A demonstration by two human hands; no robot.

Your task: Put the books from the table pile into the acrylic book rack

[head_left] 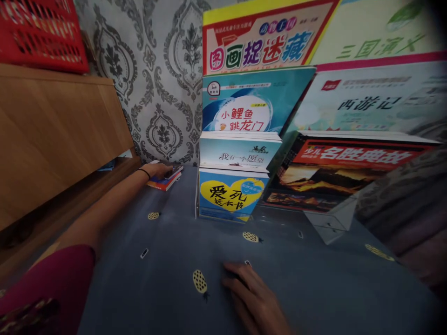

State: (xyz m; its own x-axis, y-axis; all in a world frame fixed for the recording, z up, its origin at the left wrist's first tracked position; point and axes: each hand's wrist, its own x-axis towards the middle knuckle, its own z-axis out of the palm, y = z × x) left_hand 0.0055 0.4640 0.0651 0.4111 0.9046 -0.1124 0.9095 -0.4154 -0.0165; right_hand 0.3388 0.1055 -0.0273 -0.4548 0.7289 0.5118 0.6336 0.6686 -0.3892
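Observation:
My left hand [161, 170] reaches far forward to a small stack of books [169, 182] lying flat by the wall. Its fingers curl over the top book of that stack; the thumb is hidden. Nearer to me, my right hand [256, 295] rests on the dark blue tablecloth [167, 260], open, fingers slightly bent and apart, holding nothing. Beyond it, several children's books stand upright in tiers. In front are a blue book with a yellow heart [230, 193] and a dark book with a red title band [335, 174].
A clear acrylic stand [331, 225] supports the upright books. At the left is a wooden cabinet [52, 135] with a red plastic basket [42, 35] on top. Behind runs grey patterned wallpaper [157, 83]. Dark fabric [405, 200] hangs at the right.

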